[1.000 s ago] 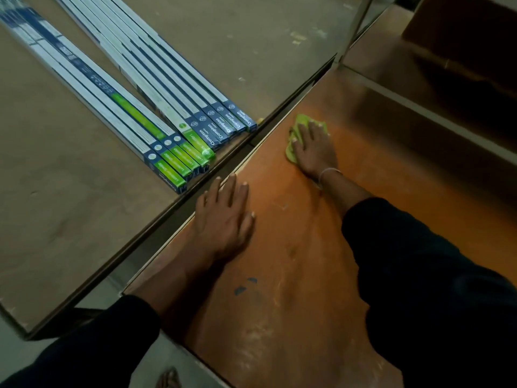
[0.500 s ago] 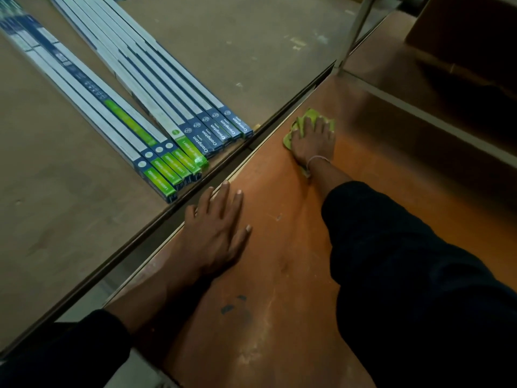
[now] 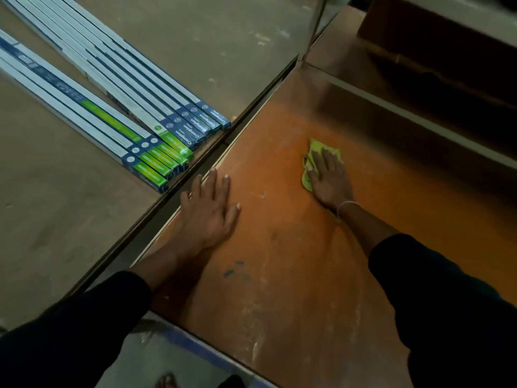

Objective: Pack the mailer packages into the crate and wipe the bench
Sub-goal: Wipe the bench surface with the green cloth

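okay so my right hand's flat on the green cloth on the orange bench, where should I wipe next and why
Probably draw the green cloth under your right hand back toward you across the orange bench. Pale dusty streaks and small blue marks show on the near part, while your left hand braces flat by the edge.

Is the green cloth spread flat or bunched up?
Bunched up. The green cloth shows crumpled folds around the right hand pressing it on the orange bench.
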Available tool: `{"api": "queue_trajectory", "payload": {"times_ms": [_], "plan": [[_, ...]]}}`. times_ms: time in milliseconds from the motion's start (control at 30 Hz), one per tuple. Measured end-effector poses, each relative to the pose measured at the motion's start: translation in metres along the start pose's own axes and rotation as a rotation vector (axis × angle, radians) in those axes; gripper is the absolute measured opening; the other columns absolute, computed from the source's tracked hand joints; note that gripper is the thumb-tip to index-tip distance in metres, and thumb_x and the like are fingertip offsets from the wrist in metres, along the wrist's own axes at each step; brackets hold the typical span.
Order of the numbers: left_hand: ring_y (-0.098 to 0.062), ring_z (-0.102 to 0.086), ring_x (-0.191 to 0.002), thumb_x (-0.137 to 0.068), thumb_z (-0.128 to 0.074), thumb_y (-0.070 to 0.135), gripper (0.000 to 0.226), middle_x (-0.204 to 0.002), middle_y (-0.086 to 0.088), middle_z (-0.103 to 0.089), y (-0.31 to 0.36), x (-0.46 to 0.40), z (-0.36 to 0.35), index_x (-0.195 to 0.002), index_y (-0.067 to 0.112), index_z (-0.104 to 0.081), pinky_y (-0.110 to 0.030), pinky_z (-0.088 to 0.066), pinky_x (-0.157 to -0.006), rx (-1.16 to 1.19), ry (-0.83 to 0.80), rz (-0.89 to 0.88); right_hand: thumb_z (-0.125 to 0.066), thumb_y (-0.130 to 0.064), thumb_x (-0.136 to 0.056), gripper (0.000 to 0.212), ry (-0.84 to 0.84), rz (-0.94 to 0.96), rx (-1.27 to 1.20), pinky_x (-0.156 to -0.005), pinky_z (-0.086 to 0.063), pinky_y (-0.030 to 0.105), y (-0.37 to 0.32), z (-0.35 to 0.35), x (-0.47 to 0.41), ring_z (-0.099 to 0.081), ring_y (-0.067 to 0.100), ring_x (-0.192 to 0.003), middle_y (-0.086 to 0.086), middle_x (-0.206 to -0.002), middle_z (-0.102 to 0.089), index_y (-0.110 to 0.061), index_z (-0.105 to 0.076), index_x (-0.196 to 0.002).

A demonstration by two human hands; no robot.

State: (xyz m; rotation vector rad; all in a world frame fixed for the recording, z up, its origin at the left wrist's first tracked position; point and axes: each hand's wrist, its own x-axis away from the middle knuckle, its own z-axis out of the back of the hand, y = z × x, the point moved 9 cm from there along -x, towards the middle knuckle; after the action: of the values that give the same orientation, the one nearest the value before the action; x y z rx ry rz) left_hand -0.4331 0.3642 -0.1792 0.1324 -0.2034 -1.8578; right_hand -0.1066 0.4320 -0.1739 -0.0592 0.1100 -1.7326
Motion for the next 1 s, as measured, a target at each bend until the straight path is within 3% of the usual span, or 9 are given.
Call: {"api": "queue_trajectory", "payload": {"times_ms": [133,167,267,333,467,633,767,867,1000], "plan": [[-0.043,-0.012,-0.154,-0.100,-0.017,0.067,0.076,-0.172,-0.012,-0.005,0.001,0.002,0.002,-0.163,0.024,-0.010,-0.069,-0.024,-0.113,0.026,-0.027,-0.007,-0.017,-0.055,-0.103,0.065,0.001,-0.342,-0.040,-0.126,-0.005,0.048,0.031,0.005,0.040,-0.004,0.030,-0.155,0.009,-0.168,-0.009,-0.024,-0.017,-0.160],[-0.043,-0.011,-0.154,-0.101,-0.017,0.067,0.076,-0.172,-0.012,-0.004,0.001,0.002,0.002,-0.163,0.023,-0.009,-0.069,-0.023,-0.113,0.029,-0.032,-0.008,-0.016,-0.055,-0.103,0.065,-0.005,-0.333,-0.039,-0.126,-0.005,0.048,0.019,0.003,0.049,-0.004,0.030,-0.156,0.009,-0.168,-0.008,-0.024,-0.016,-0.160],[-0.045,-0.011,-0.154,-0.101,-0.018,0.066,0.077,-0.171,-0.014,-0.004,0.001,0.003,0.003,-0.163,0.022,-0.010,-0.069,-0.022,-0.114,0.051,-0.050,-0.015,-0.018,-0.054,-0.104,0.062,0.007,-0.031,-0.026,-0.126,-0.006,0.046,-0.038,0.001,0.086,-0.004,0.025,-0.156,0.004,-0.169,-0.009,-0.027,-0.018,-0.160],[-0.045,-0.011,-0.153,-0.101,-0.018,0.066,0.077,-0.171,-0.015,-0.005,0.001,0.005,0.005,-0.163,0.021,-0.011,-0.068,-0.022,-0.113,0.056,-0.043,-0.020,-0.017,-0.055,-0.105,0.061,0.003,0.024,-0.018,-0.126,-0.006,0.045,-0.044,0.001,0.112,-0.003,0.023,-0.156,0.002,-0.169,-0.009,-0.029,-0.018,-0.160],[-0.045,-0.008,-0.154,-0.102,-0.020,0.064,0.076,-0.171,-0.014,-0.002,0.001,0.008,0.006,-0.164,0.020,-0.010,-0.067,-0.020,-0.115,0.068,-0.058,-0.025,-0.015,-0.056,-0.103,0.066,0.022,-0.338,-0.037,-0.126,-0.005,0.049,-0.027,0.002,0.143,-0.004,0.029,-0.156,0.008,-0.168,-0.010,-0.023,-0.018,-0.160],[-0.040,-0.005,-0.156,-0.101,-0.023,0.067,0.076,-0.173,-0.006,0.003,-0.012,0.022,0.005,-0.164,0.027,-0.007,-0.066,-0.023,-0.115,0.051,-0.130,-0.098,-0.016,-0.055,-0.104,0.062,0.029,-0.046,-0.025,-0.126,-0.007,0.047,-0.098,-0.006,0.191,-0.003,0.024,-0.156,0.005,-0.169,-0.010,-0.027,-0.018,-0.160],[-0.041,-0.024,-0.150,-0.101,-0.016,0.068,0.077,-0.173,-0.004,-0.004,-0.044,0.060,0.003,-0.164,0.023,-0.017,-0.059,-0.037,-0.114,0.060,-0.103,-0.242,-0.015,-0.055,-0.103,0.065,0.055,-0.170,-0.039,-0.125,-0.010,0.049,-0.115,-0.002,0.232,-0.007,0.029,-0.156,0.010,-0.168,-0.014,-0.022,-0.022,-0.159],[-0.043,-0.043,-0.137,-0.098,-0.009,0.068,0.080,-0.172,-0.004,-0.007,-0.063,0.095,-0.002,-0.162,0.022,-0.020,-0.055,-0.043,-0.108,0.105,-0.067,-0.305,-0.018,-0.052,-0.104,0.062,0.067,-0.067,-0.038,-0.126,-0.010,0.048,-0.171,-0.004,0.275,-0.005,0.026,-0.156,0.008,-0.168,-0.012,-0.024,-0.021,-0.160],[-0.041,-0.047,-0.129,-0.097,-0.010,0.063,0.077,-0.173,0.001,-0.003,-0.065,0.114,0.008,-0.163,0.025,-0.018,-0.053,-0.050,-0.100,0.122,-0.035,-0.274,-0.019,-0.052,-0.106,0.060,0.027,0.125,-0.024,-0.126,-0.007,0.045,-0.210,-0.010,0.326,0.006,0.019,-0.156,0.002,-0.169,-0.003,-0.029,-0.010,-0.161]]}}
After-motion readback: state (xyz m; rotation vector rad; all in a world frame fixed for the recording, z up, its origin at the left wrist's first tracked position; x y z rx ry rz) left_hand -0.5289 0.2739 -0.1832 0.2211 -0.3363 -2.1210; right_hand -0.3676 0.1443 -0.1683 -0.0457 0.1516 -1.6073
